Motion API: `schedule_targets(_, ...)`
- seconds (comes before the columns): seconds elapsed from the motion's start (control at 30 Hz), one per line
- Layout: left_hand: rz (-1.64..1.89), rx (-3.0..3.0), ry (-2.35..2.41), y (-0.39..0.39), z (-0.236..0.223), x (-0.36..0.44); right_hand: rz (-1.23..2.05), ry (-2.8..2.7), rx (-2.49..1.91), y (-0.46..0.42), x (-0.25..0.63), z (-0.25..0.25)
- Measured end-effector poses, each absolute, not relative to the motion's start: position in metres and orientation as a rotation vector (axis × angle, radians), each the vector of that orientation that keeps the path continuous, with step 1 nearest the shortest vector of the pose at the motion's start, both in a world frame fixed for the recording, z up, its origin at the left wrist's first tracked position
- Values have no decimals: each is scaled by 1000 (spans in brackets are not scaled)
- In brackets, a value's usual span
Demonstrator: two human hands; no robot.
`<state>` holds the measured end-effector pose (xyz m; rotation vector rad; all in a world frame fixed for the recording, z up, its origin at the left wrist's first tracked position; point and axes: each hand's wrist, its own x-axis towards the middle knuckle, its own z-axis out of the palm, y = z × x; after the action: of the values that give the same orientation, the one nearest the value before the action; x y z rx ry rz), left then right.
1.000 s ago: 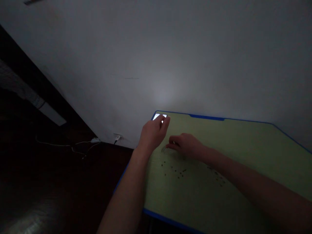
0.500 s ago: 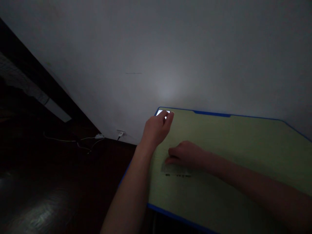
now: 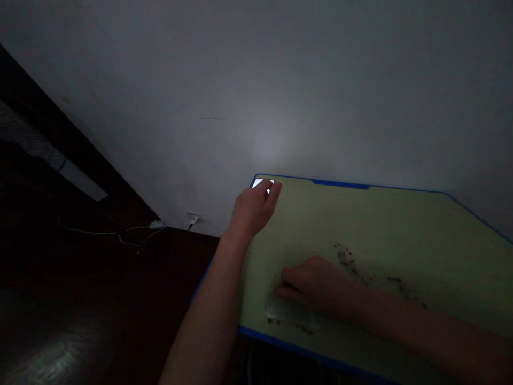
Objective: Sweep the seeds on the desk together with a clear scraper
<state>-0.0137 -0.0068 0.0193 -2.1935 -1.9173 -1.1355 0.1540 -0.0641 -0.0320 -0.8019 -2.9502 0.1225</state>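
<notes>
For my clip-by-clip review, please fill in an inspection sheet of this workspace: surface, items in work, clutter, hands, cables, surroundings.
Surface: pale green tabletop, blue edging.
Items in work: clear piece, dark bits along its near edge; exact kinds unclear.
Clutter: dark specks beyond the right forearm; lit device at the far left corner.
Hands: right hand holds the clear piece; left hand at the lit device, grip unclear.
Cables: white cable on the dark floor; plug in the wall.
Surroundings: pale wall, dim light.
</notes>
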Motion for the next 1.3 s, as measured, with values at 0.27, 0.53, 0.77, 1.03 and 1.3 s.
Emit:
schedule_targets(0.27, -1111, -2199, -1939, -7, 22, -13, 114, -2904, -814, -83, 158, -37)
schedule_targets(0.53, -1114, -2210, -1933, -7, 21, -12, 202, -2882, -823, -86, 163, -36)
schedule_targets(0.77, -1086, -2217, -1916, -7, 21, -12, 261, -2876, -788, -88, 170, -31)
schedule_targets(1.03, -1104, -2214, -1899, -7, 20, -13, 149, -2684, -1094, -30, 195, -11)
schedule_targets(1.3, -1080, -2213, -1925, -8, 21, -12, -67, -2724, -1150, -5, 178, -16)
